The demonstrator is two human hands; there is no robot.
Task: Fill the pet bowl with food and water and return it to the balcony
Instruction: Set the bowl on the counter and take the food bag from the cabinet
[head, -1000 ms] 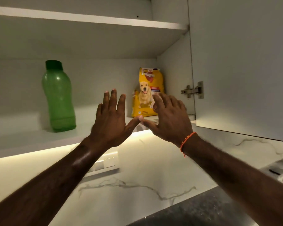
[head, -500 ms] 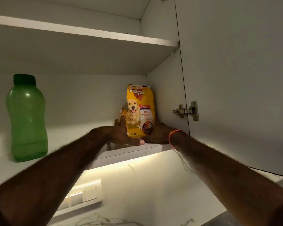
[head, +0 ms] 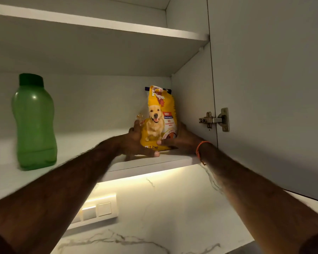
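A yellow dog food bag (head: 159,116) with a dog picture stands upright at the right end of the lower cabinet shelf (head: 154,162). My left hand (head: 134,142) grips the bag's lower left side, thumb under its front edge. My right hand (head: 180,140) grips the lower right side, thumb across the front; an orange band sits on that wrist. A green water bottle (head: 34,123) with a dark green cap stands upright on the same shelf, far left. No pet bowl is in view.
The open cabinet door (head: 264,88) hangs on the right with its hinge (head: 214,119) close to my right hand. Another shelf (head: 99,24) runs above. Below are a lit marble backsplash (head: 154,208) and a switch panel (head: 95,211).
Both hands reached from in front of the shelf into the cabinet and closed on either side of the dog food bag. The view has moved closer and upward.
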